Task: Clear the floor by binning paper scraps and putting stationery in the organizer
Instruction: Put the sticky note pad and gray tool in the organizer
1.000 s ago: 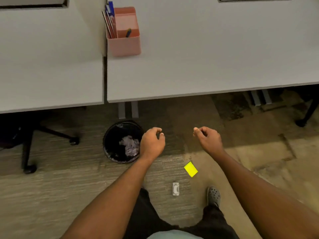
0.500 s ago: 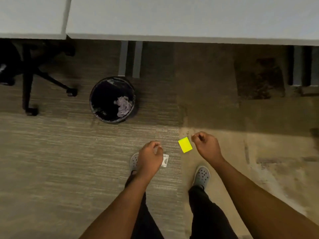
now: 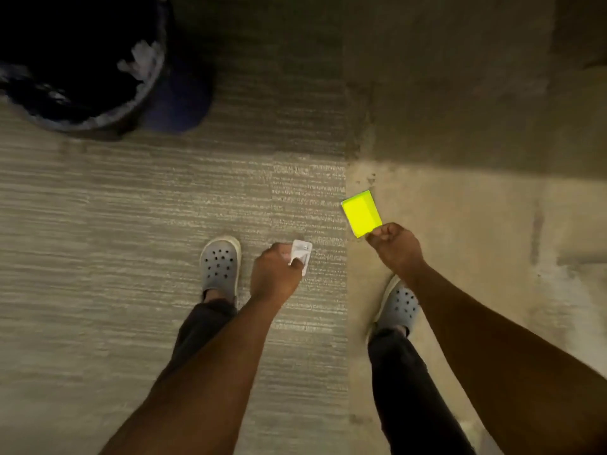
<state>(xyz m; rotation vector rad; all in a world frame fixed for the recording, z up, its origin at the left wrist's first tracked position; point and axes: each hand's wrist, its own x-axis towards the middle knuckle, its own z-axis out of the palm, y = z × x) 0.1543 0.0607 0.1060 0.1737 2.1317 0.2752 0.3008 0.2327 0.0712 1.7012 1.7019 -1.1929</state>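
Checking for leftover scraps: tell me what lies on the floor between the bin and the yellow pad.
Only bare carpet shows between the bin and the yellow pad in the head view; no scraps there.

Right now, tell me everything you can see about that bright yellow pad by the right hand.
The yellow pad is a small, neon yellow-green rectangular block, seemingly a stack of sticky notes with a visible side thickness. It sits turned diagonally on the lighter, bare-looking patch of floor, just right of the seam with the striped carpet. The right hand is closed at its lower right corner, fingers pinching or touching that edge. Whether it is lifted off the floor yet cannot be told. Its top face looks blank.
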